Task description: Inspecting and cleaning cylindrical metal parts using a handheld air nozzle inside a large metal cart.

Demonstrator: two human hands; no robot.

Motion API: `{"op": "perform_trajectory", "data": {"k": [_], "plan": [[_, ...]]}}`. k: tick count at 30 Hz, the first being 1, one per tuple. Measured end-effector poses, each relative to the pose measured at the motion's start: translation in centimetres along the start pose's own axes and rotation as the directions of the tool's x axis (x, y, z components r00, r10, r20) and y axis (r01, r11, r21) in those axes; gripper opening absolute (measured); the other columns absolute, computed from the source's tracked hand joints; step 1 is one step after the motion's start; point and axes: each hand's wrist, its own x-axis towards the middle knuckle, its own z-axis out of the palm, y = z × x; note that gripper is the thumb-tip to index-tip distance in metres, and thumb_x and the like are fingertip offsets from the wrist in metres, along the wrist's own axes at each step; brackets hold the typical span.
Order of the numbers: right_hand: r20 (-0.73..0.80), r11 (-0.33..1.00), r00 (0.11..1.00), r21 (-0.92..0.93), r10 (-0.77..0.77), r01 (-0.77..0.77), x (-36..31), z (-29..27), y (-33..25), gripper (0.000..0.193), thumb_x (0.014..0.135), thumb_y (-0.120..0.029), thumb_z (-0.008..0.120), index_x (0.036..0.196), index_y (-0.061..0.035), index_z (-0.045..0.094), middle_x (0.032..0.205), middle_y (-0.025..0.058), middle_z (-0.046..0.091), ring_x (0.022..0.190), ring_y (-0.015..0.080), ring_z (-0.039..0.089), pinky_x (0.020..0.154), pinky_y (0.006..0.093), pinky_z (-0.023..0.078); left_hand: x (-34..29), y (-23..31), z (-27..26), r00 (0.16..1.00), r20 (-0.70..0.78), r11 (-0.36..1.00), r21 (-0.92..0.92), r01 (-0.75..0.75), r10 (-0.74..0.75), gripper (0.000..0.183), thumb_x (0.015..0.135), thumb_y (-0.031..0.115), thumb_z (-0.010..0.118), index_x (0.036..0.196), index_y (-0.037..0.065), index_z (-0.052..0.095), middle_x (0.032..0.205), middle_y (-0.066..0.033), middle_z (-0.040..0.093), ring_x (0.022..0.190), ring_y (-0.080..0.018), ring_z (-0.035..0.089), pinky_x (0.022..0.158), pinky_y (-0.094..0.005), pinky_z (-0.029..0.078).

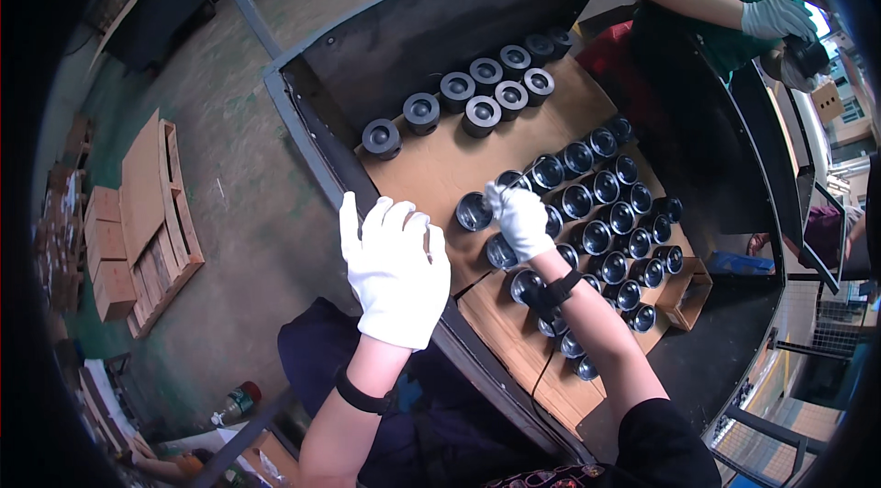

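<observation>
My left hand [396, 272], in a white glove, is held over the near left edge of a dark metal bin [323, 157]. Its fingers are raised and apart, with nothing in them. Inside the bin my right hand [520, 220], also gloved, has its fingers closed among glossy black cylindrical parts [576, 201] with round, hollow-looking tops. A thin dark line shows by its fingertips, but what they hold cannot be made out. One glossy part [474, 212] stands just left of that hand. Farther back are several matte parts [421, 112] with grey ring-shaped tops.
Brown cardboard [431, 167] lines the bin under the parts. A small open carton [686, 293] sits at its right side. At the far right a co-worker's gloved hand [776, 20] holds a dark part. Left on the floor lies a wooden pallet [170, 240] with cardboard.
</observation>
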Motion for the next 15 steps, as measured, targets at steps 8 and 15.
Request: {"op": "perform_trajectory", "data": {"k": [8,15], "plan": [[0.101,0.960,0.991,-0.259,-0.084,0.107,1.5,2.7,3.1,0.034,0.098,-0.029,0.059,0.074,-0.0092,0.071,0.056,0.0143,0.061,0.053,0.0328,0.062,0.052,0.0461,0.047,0.2,0.4,0.6,1.000,-0.003,1.000,-0.015,-0.011,0.011,0.011,0.085,0.014,0.068,0.089,0.005,0.072,0.098,-0.0106,0.070,0.106,-0.0296,0.064,0.117,-0.0551,0.031],[0.376,0.961,0.884,-0.116,0.278,-0.252,-1.8,-0.8,-0.7,0.066,0.085,-0.047,0.070,0.131,-0.0016,0.054,0.101,0.0259,0.070,0.091,0.0440,0.069,0.080,0.0490,0.056,-0.5,-0.2,-0.3,1.000,-0.017,0.999,0.049,-0.009,0.010,0.010,0.084,0.014,0.068,0.088,0.006,0.073,0.099,-0.0096,0.071,0.106,-0.0284,0.065,0.118,-0.0537,0.031]]}}
